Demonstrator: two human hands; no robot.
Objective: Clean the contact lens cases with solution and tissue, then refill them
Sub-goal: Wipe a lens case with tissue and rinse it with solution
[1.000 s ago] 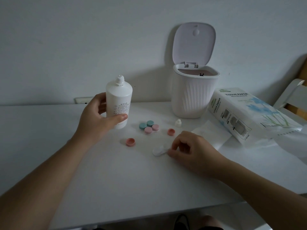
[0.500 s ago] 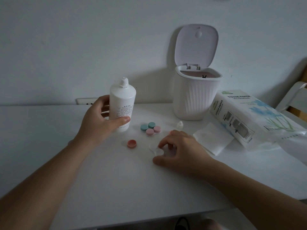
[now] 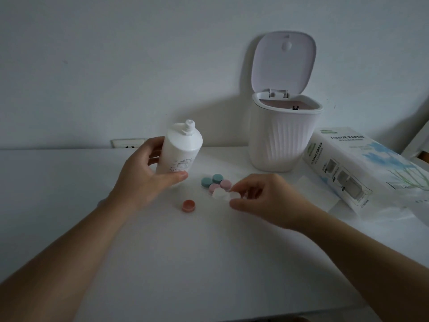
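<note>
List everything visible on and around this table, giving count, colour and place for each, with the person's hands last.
solution bottle: 1, white, uncapped, tilted in the left hand
open lens case: 1, white, pinched by the right hand
capped lens cases: 2 teal caps, 2 pink caps, table centre
loose cap: 1, coral, near table centre
bin: 1, white, lid up, by the wall
tissue pack: 1, white and blue, right
tissue sheet: 1, white, beside the pack
wall socket: 1, white
table: 1, white
left hand: grips the bottle
right hand: pinches the case

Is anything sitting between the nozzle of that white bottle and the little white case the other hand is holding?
Nothing visible does. The left hand grips the solution bottle, uncapped and tilted toward the white lens case pinched by the right hand. The cluster of coloured capped cases lies below that path, on the table.
</note>
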